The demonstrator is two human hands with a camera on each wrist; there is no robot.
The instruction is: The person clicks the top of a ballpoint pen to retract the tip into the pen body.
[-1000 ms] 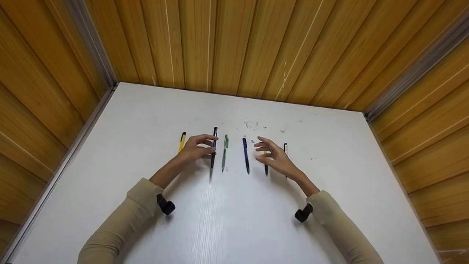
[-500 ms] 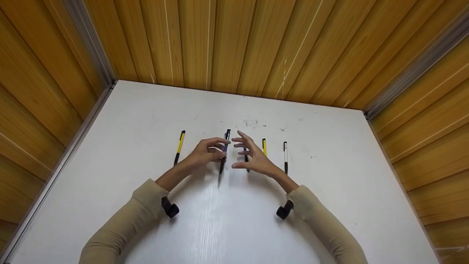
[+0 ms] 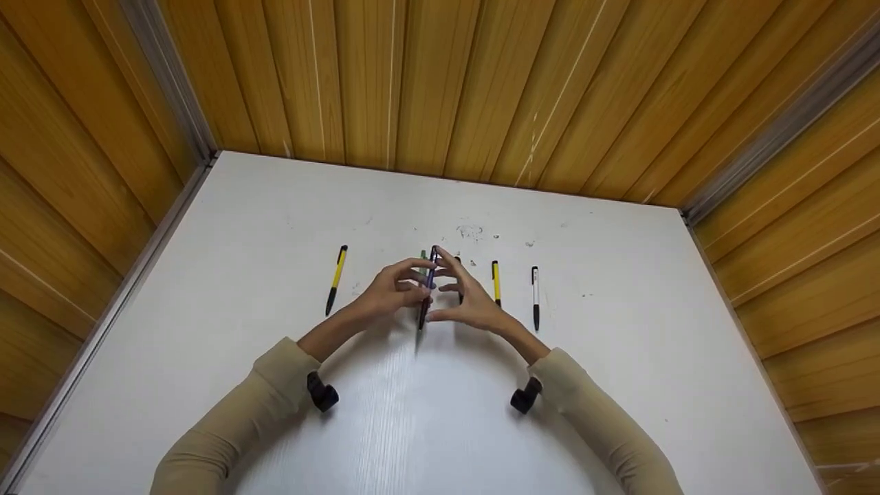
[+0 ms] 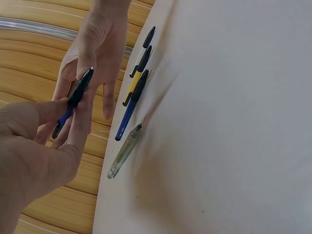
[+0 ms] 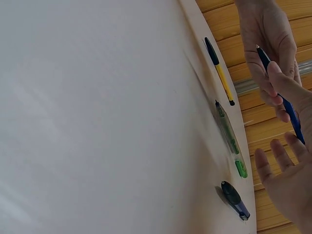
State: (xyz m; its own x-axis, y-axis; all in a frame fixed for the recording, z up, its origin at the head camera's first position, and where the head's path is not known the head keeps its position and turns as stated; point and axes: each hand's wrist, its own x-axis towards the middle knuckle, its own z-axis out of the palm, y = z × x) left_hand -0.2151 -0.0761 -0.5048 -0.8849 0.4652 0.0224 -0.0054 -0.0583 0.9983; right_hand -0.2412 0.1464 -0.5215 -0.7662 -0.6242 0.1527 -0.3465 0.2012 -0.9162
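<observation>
My left hand (image 3: 388,292) pinches a blue pen with a black grip (image 3: 423,318) between thumb and fingers, raised off the table and slanted. Across from it, my right hand (image 3: 476,297) surrounds the pen loosely, fingers spread; its index fingertip is at the pen's top end and its thumb near the lower part. Whether they touch it, I cannot tell. In the right wrist view the right thumb crosses in front of the pen (image 5: 264,57). Beneath the hands lie a clear green pen (image 4: 126,150) and another blue pen (image 4: 130,111), both partly hidden in the head view.
On the white table (image 3: 385,426), a yellow-and-black pen (image 3: 336,278) lies to the left. Another yellow pen (image 3: 496,278) and a white-and-black pen (image 3: 535,297) lie to the right. Wood-look panels (image 3: 426,82) stand behind and along both sides.
My left hand has carried the held pen rightward, over the green pen. My right hand has moved left from above the right-hand yellow pen until its fingers are at the held pen.
</observation>
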